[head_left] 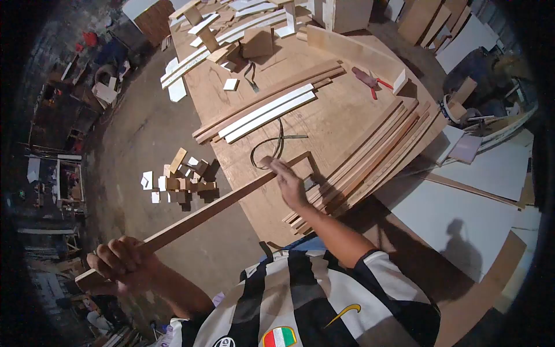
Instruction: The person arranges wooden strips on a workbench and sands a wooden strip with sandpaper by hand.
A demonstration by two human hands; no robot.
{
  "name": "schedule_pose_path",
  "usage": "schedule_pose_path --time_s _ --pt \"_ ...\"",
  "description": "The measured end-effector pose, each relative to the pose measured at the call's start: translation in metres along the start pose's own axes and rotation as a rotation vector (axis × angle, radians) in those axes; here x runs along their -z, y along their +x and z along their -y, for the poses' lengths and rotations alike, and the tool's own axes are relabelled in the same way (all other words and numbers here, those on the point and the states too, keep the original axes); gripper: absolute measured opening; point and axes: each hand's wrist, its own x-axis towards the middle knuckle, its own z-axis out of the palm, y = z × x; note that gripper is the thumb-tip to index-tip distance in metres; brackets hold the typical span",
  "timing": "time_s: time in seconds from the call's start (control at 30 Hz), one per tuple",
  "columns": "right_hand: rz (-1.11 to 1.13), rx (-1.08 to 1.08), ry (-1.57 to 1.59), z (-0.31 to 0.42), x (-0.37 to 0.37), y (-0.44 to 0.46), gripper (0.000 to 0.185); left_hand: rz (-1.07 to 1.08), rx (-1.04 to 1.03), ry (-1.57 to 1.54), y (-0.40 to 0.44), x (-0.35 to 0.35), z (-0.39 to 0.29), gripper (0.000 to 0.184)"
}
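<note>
A long thin wooden strip (202,215) slants from the lower left up to the wooden table. Near its lower end my left hand (124,263) is wrapped round it, beyond the table's edge. My right hand (287,184) is closed at the strip's upper part, over the table, thumb and fingers at its top edge. Just beyond that hand a dark strap (281,139) lies in a loop. Two white strips (269,113) rest beside brown strips (260,103) farther up. Several long wooden strips (370,162) lie along the table's right side.
Red-handled pliers (373,84) lie on the wooden table (231,156) near a raised board (352,55). Small wood blocks (188,182) are piled on the floor at the left. Large white panels (457,214) stand low at the right. More cut pieces cover the table's far end.
</note>
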Motion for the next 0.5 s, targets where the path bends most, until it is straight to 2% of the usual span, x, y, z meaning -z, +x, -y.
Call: schedule_pose_path --time_s 0.03,0.07,0.1,0.17,0.27,0.3,0.37,0.4,0.43,0.5 --pt "-0.039 0.194 -0.001 0.016 -0.002 -0.004 0.032 -0.048 -0.029 0.048 0.000 -0.003 0.001 0.051" --pt "-0.017 0.199 -0.001 -0.012 -0.001 -0.003 0.032 -0.095 -0.058 0.096 -0.001 -0.006 0.001 0.049" --pt "0.018 0.060 0.212 0.011 0.015 0.013 0.031 -0.092 -0.051 0.098 0.000 -0.009 0.001 0.049" --pt "-0.011 -0.100 -0.011 -0.030 0.039 0.030 0.031 -0.051 -0.007 0.049 0.001 -0.014 -0.001 0.048" --pt "-0.022 -0.098 0.161 -0.064 0.018 0.023 0.032 0.014 0.001 0.004 0.000 -0.008 -0.002 0.047" --pt "-0.020 -0.096 0.157 -0.051 0.016 0.016 0.032 0.011 -0.002 0.003 0.001 -0.007 0.000 0.047" --pt "-0.031 0.089 -0.037 -0.005 0.012 0.000 0.032 -0.027 -0.027 0.008 0.002 -0.006 0.001 0.047" --pt "-0.028 0.145 -0.029 -0.020 0.015 0.002 0.033 -0.027 -0.021 0.008 0.002 -0.006 0.001 0.047" --pt "0.005 0.017 0.041 -0.056 0.014 0.009 0.033 -0.060 -0.027 0.029 0.002 -0.006 0.001 0.047" --pt "-0.088 -0.100 0.014 -0.072 0.033 0.028 0.033 -0.092 -0.037 0.050 0.001 -0.006 0.000 0.047"
